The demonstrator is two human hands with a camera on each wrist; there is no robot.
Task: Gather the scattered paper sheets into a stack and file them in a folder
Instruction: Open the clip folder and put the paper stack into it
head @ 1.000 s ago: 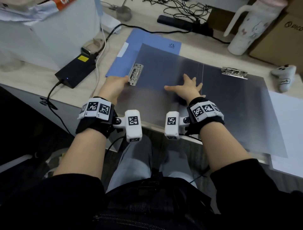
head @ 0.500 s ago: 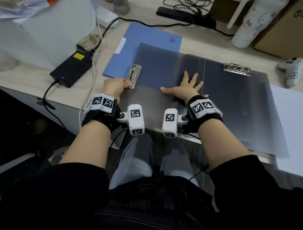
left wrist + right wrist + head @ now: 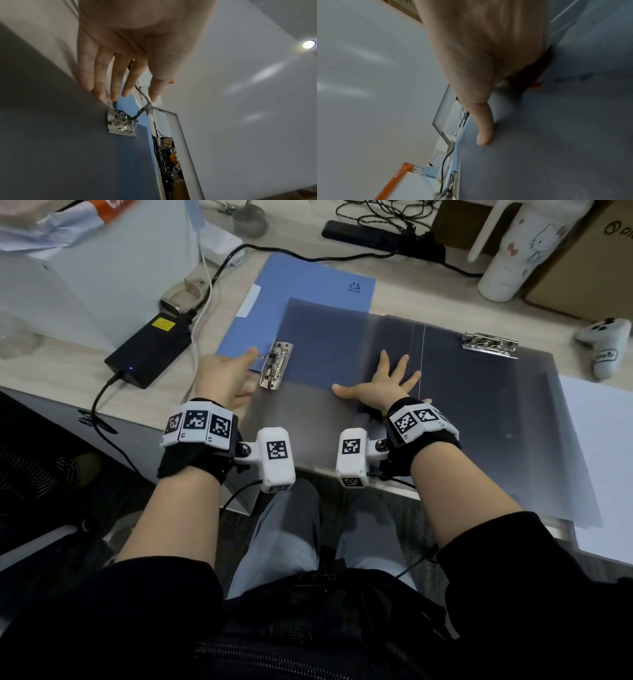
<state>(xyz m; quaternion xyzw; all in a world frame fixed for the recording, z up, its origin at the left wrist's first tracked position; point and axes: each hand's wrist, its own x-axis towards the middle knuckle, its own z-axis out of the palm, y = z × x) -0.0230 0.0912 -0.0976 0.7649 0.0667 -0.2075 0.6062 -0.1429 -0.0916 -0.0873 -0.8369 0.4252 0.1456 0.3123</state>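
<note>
A grey folder (image 3: 479, 412) lies open on the desk, its left half over a blue folder (image 3: 308, 285). My right hand (image 3: 387, 385) presses flat on the grey folder's left half, fingers spread; the right wrist view shows the thumb of this right hand (image 3: 485, 129) lying on the grey surface (image 3: 556, 135). My left hand (image 3: 233, 374) is at the folder's left edge with straight fingers, beside the metal clip (image 3: 276, 364). In the left wrist view the thumb of my left hand (image 3: 133, 54) touches the tip of the raised lever (image 3: 141, 111) of the clip (image 3: 120, 123). White paper sheets (image 3: 603, 460) lie under the folder's right edge.
A second metal clip (image 3: 489, 344) sits at the folder's far right. A black power brick (image 3: 150, 350) with cables lies to the left, beside a white box (image 3: 102, 268). A white tumbler (image 3: 520, 248), a cardboard box (image 3: 589, 258) and a white controller (image 3: 604, 344) stand at the back right.
My left hand has uncurled from a fist beside the clip and now reaches with straight fingers; the clip's lever now stands up. My right hand stays flat on the folder.
</note>
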